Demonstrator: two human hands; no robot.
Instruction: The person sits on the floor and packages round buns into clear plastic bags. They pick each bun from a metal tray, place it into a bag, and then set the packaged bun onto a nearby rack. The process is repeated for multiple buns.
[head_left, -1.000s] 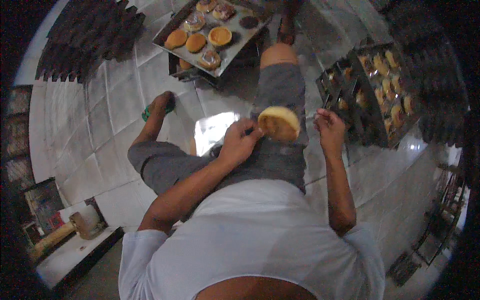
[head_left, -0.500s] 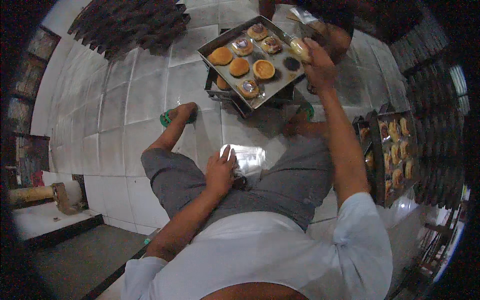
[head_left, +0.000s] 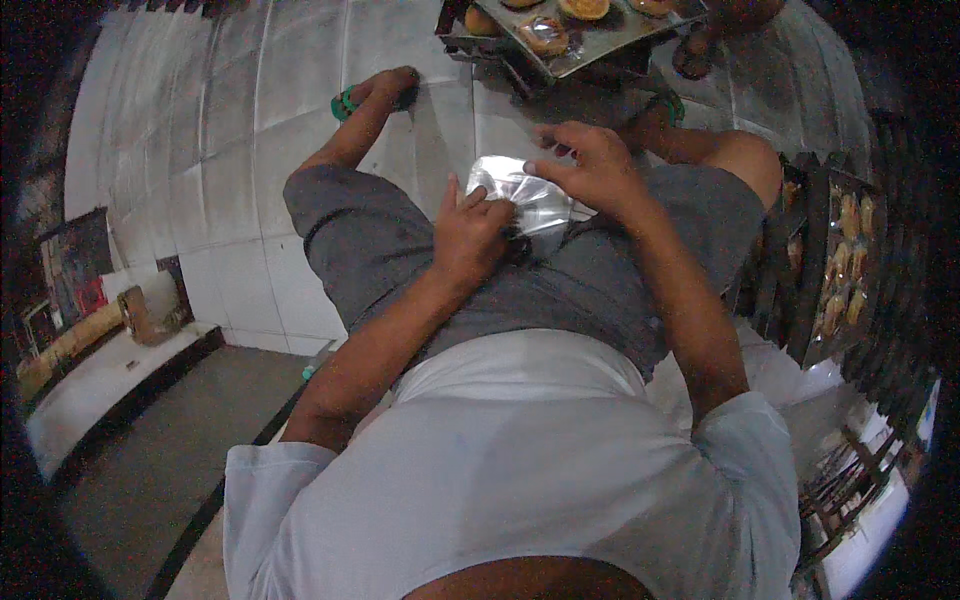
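Observation:
A stack of shiny clear plastic bags [head_left: 545,205] lies in my lap, between my thighs. My left hand [head_left: 472,238] is on its left side, fingers curled over the plastic and the index finger pointing up. At the upper right edge of the bags is my right hand [head_left: 597,178], its thumb against the plastic and its fingers spread apart from the thumb. No bun shows in it. Beyond my knees, a metal tray [head_left: 590,55] of round buns is partly cut off by the top of the view. One wrapped bun [head_left: 543,36] sits near its front corner.
To my right stands another tray [head_left: 815,320] with rows of wrapped pastries. A low ledge [head_left: 110,390] runs along the left. Another person's foot [head_left: 692,55] is beside the far tray, on the tiled floor [head_left: 290,120].
My right hand has come back from the far tray, where it held a wrapped bun, to the bags in my lap. The view has tilted down, so the tray sits higher. My left fingers have curled.

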